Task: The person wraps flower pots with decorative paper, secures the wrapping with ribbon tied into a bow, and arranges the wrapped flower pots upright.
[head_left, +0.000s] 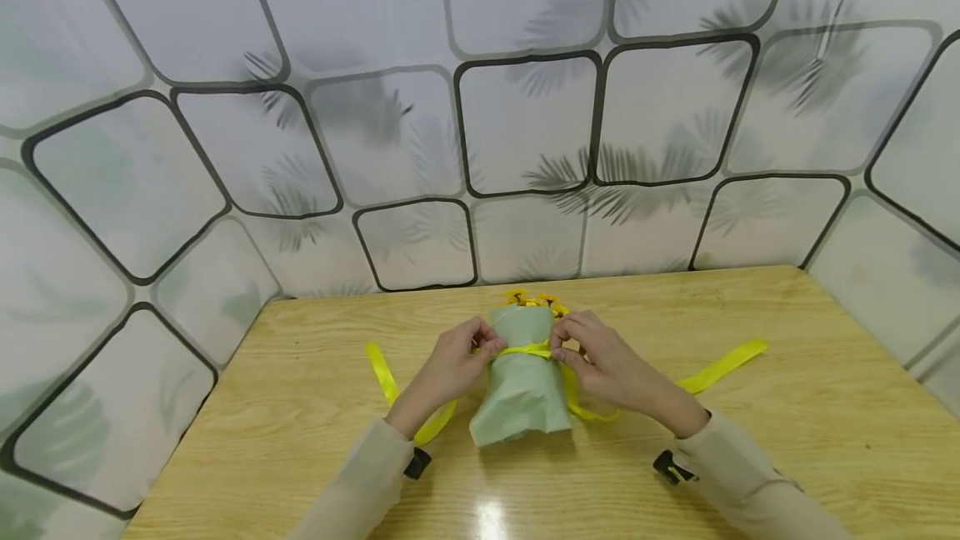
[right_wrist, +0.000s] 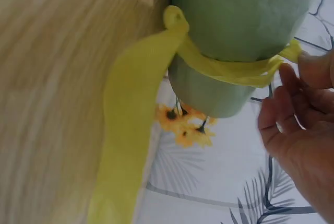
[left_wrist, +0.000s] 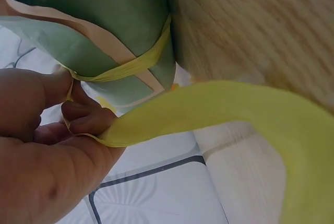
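A small bouquet in pale green wrapping paper [head_left: 522,398] lies on the table, its yellow flowers [head_left: 551,302] pointing away from me. Around its narrow part runs a yellow ribbon [head_left: 534,349]. My left hand [head_left: 461,357] pinches the ribbon at the left side of the wrap; in the left wrist view a long tail [left_wrist: 209,104] trails from its curled fingers. On the other side my right hand [head_left: 606,363] pinches the ribbon between thumb and fingertips. The right wrist view shows a twisted loop [right_wrist: 176,19] beside the wrap, with a wide tail [right_wrist: 130,109] hanging from it.
Ribbon tails spread over the wooden table [head_left: 300,407] to the left and right of the forearms. A patterned wall covering [head_left: 525,123] stands behind the table's far edge. Black straps [head_left: 670,468] show at the sleeve cuffs.
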The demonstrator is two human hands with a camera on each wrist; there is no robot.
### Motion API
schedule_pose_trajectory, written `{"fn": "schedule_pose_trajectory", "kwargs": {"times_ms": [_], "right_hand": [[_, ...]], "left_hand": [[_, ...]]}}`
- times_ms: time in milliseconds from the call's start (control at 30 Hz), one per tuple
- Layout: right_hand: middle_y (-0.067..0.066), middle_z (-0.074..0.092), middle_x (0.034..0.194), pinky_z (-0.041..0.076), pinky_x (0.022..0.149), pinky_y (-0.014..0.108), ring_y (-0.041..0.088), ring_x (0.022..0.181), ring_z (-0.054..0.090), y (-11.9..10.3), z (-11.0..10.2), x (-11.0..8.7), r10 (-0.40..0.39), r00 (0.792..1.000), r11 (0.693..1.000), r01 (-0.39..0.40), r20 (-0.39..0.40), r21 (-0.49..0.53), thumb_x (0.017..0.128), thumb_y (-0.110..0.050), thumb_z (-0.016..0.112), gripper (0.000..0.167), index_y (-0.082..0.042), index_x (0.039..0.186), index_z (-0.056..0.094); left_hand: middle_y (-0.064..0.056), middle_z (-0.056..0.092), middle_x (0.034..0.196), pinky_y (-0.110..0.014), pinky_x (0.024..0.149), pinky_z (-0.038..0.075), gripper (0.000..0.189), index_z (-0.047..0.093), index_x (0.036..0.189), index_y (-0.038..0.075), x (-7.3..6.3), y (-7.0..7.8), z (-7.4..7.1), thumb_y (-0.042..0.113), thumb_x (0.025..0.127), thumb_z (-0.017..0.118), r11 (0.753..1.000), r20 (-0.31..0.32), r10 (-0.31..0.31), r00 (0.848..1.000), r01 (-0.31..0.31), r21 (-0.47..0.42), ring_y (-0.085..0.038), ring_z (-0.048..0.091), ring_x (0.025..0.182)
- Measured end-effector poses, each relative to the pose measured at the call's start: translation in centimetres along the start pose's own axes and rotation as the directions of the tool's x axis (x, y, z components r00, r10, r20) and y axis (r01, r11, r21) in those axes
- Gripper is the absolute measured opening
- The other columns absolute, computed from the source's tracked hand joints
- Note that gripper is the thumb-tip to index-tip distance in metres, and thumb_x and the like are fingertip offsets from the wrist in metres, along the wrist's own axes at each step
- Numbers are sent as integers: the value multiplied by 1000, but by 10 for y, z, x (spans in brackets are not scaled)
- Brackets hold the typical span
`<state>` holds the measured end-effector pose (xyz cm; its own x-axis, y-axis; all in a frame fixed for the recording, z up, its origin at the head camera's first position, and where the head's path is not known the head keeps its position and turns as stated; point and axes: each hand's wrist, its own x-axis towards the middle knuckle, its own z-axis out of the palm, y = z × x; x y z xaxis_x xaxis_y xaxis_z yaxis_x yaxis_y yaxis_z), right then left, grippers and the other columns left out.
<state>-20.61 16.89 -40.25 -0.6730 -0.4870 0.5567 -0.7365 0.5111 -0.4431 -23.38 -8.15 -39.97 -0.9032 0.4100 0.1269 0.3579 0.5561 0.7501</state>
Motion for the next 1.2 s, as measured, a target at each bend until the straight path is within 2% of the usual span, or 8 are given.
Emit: {"fn": "schedule_pose_trajectory", "kwargs": {"times_ms": [100,200,333,433,600,833,1000,1200], "right_hand": [[-1,64,89,47,65,22,8,78,53,0,1,-1,40,999,996,-37,-31,77,94,6,66,17,-11,95,62],[1,67,88,48,63,22,13,72,58,0,2,0,133,991,979,-126,-29,162,97,2,64,12,-10,98,63],[4,69,90,50,65,23,22,75,61,-2,1,3,248,969,931,-243,17,273,101,-4,62,5,-8,100,65],[7,69,95,52,68,24,17,80,61,-4,0,4,257,965,914,-260,52,313,100,-5,64,4,-6,103,66],[7,69,97,58,77,26,5,88,62,-5,2,1,219,974,924,-225,53,310,91,0,74,15,-7,102,67],[3,67,86,54,64,22,2,75,59,-2,3,-1,150,987,968,-134,-60,214,83,16,69,25,-7,94,68],[2,68,88,49,60,21,3,73,58,-4,-6,-3,200,980,974,-200,1,103,80,11,67,26,-8,98,69],[2,72,89,48,58,20,0,74,58,-10,-11,-5,234,971,970,-237,53,48,86,7,63,23,-7,104,68]], "left_hand": [[-1,64,87,-23,63,45,19,64,98,10,-1,-1,0,28,105,59,1000,-2,3,1000,-3,7,-12,54,76],[-1,63,85,-23,62,45,19,64,98,10,-2,1,-1,27,105,59,1000,-5,12,1000,-12,19,-12,53,74],[0,63,85,-22,62,45,17,64,97,10,-3,4,-1,24,105,60,999,-14,28,1000,-27,43,-11,53,74],[0,62,85,-22,63,45,16,63,97,10,-3,5,0,23,105,60,997,-20,39,999,-38,61,-11,52,74],[0,63,85,-22,63,45,16,62,96,10,-5,7,0,23,105,60,997,-23,43,999,-41,66,-11,53,74],[-4,65,90,-22,67,49,11,62,97,7,-7,5,0,16,104,60,992,-24,84,996,-82,94,-11,57,78],[-4,66,92,-22,66,50,10,62,97,7,-7,5,0,14,104,61,992,-36,81,996,-77,98,-10,58,78],[-2,66,89,-22,64,47,11,62,96,8,-8,5,2,17,104,61,993,-42,67,997,-63,98,-10,55,74]]}}
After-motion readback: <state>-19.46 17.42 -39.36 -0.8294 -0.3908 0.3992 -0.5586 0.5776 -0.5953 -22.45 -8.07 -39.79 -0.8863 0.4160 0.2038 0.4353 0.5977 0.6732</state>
